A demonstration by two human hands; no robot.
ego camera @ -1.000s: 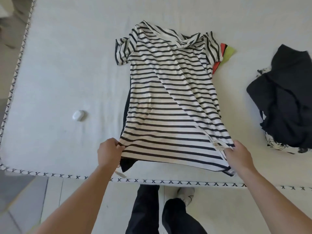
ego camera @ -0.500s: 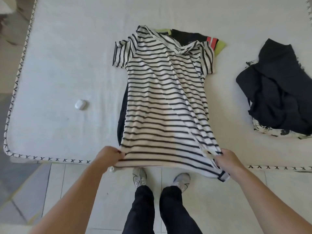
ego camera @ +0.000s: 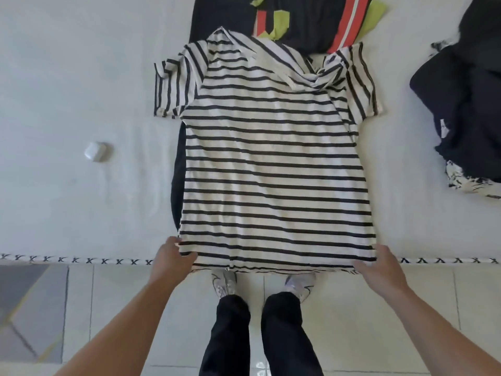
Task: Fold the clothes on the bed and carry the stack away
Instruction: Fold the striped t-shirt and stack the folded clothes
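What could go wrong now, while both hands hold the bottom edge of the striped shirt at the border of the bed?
The left hand and right hand pinch the hem of the striped shirt, which hangs past the bed edge; the shirt could slide off toward the floor. The collar looks bunched, so a fold may trap wrinkles. It overlaps the dark garment beneath, which might be dragged along.

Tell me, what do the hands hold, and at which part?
Both hold the striped shirt at its bottom hem: the left hand at the left corner, the right hand at the right corner.
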